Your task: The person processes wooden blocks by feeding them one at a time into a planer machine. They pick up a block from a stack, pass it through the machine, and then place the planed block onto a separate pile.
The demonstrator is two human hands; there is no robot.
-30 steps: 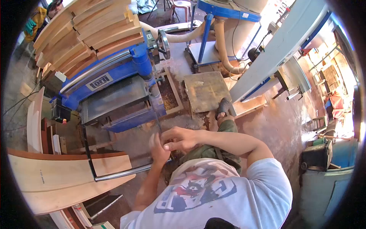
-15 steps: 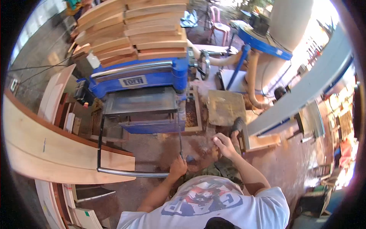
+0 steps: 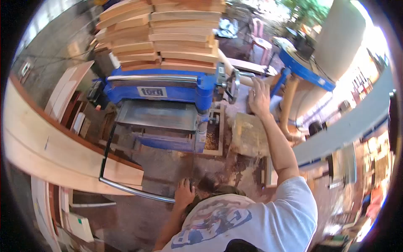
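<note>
The blue planer [image 3: 168, 92] stands at upper centre, with a bare metal bed [image 3: 157, 115] and a steel roller frame [image 3: 134, 192] reaching toward me. My left hand [image 3: 184, 194] is closed around the near right corner of that frame, beside the roller's end. Raised and stretched forward, my right hand [image 3: 259, 98] has its fingers extended and holds nothing. It appears just right of the planer's handwheel [image 3: 232, 87]; whether it touches anything there is unclear.
Stacked boards [image 3: 184, 38] lie on top of the planer. Long wide planks [image 3: 63, 147] reach in from the left. A dust collector [image 3: 308, 69] with hoses stands at upper right, near a low stool [image 3: 249, 134]. A grey beam [image 3: 348, 130] crosses the right side.
My right hand has moved up and forward from near my body, and its fingers have opened out. My left hand stays at the frame's corner. The view has shifted slightly.
</note>
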